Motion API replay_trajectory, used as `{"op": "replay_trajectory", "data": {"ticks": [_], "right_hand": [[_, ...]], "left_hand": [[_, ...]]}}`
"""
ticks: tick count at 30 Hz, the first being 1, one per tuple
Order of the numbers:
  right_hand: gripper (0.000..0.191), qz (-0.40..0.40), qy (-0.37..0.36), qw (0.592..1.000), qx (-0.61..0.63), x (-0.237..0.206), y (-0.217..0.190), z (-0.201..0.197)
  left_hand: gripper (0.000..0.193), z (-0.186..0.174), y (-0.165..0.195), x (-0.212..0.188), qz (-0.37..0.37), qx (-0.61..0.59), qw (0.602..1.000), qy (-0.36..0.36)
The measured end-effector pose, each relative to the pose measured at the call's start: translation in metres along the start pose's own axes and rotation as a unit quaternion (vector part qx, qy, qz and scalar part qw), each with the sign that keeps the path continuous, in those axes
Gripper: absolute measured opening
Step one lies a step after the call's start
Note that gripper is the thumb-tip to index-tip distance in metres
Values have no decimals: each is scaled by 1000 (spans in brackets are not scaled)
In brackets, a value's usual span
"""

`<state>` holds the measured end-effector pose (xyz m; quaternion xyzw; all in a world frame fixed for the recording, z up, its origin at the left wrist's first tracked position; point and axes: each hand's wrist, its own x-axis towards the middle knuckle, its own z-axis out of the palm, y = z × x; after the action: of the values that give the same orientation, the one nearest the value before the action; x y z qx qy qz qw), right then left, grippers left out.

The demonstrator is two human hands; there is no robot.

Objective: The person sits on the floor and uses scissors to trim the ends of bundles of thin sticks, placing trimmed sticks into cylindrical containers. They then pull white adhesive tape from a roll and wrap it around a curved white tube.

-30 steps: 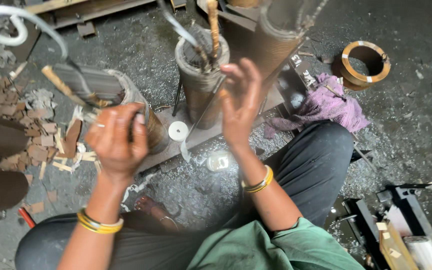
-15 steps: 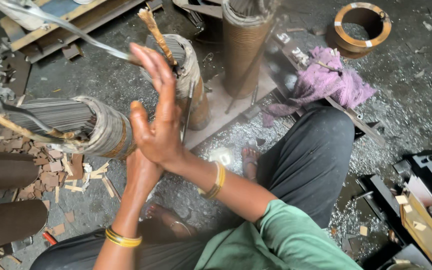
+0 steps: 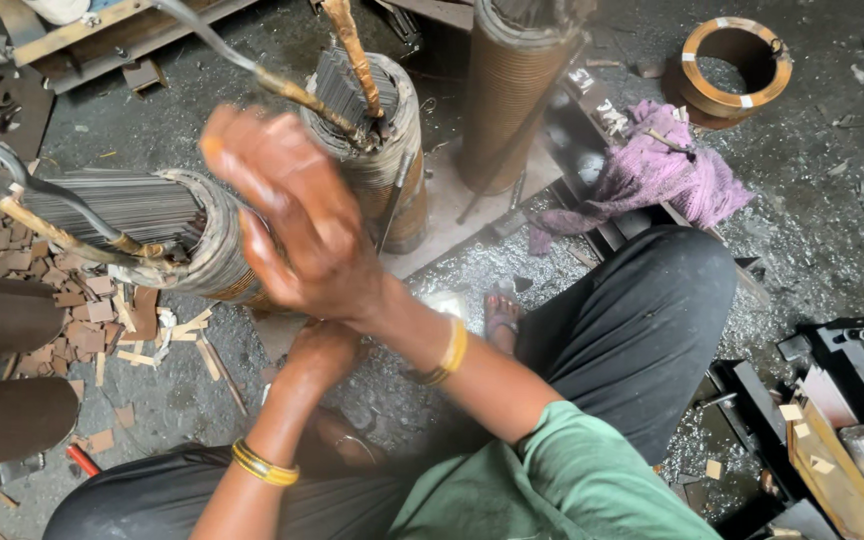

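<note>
My right hand [image 3: 292, 225] is raised in front of me, motion-blurred, with fingers stretched out and nothing in it. Its wrist carries a yellow bangle [image 3: 449, 350]. My left hand [image 3: 322, 352] sits just under the right wrist, touching it; its fingers are hidden. The left wrist wears yellow bangles [image 3: 264, 463]. Behind the hands, a paper-wrapped coil [image 3: 207, 240] with a stack of thin metal sheets in it lies tilted. A second such coil [image 3: 377, 150] stands upright, with stiff leads sticking out.
A third tall coil [image 3: 522, 95] stands at the back. A purple cloth [image 3: 667, 175] lies on a metal frame, and a brown ring [image 3: 732, 65] lies beyond it. Small brown chips [image 3: 72, 300] litter the floor at left beside two dark cylinders [image 3: 2, 320]. Metal parts [image 3: 837, 400] lie at right.
My hands were apart a second ago, then came together palm to palm. Now the right hand has slid up and forward over the left, and the view has shifted closer.
</note>
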<state>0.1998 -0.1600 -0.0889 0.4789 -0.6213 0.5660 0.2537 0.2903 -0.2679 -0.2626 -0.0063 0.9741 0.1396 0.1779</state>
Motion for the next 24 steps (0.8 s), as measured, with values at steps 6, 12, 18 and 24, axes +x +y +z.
{"op": "replay_trajectory", "data": {"ticks": [6,12,18,24], "right_hand": [[56,181,-135,968,-112,-137,67,4],[59,338,-487,757,-274,-328,138,-3],[75,389,-552,710,-201,-372,151,6],[81,197,-520,791,-256,-331,119,8]], "left_hand": [[46,-17,2,-11,-28,44,999,-10],[20,-11,-11,-30,22,69,995,67],[19,0,-21,-24,19,72,993,94],[20,-2,-18,-22,21,50,988,145]]}}
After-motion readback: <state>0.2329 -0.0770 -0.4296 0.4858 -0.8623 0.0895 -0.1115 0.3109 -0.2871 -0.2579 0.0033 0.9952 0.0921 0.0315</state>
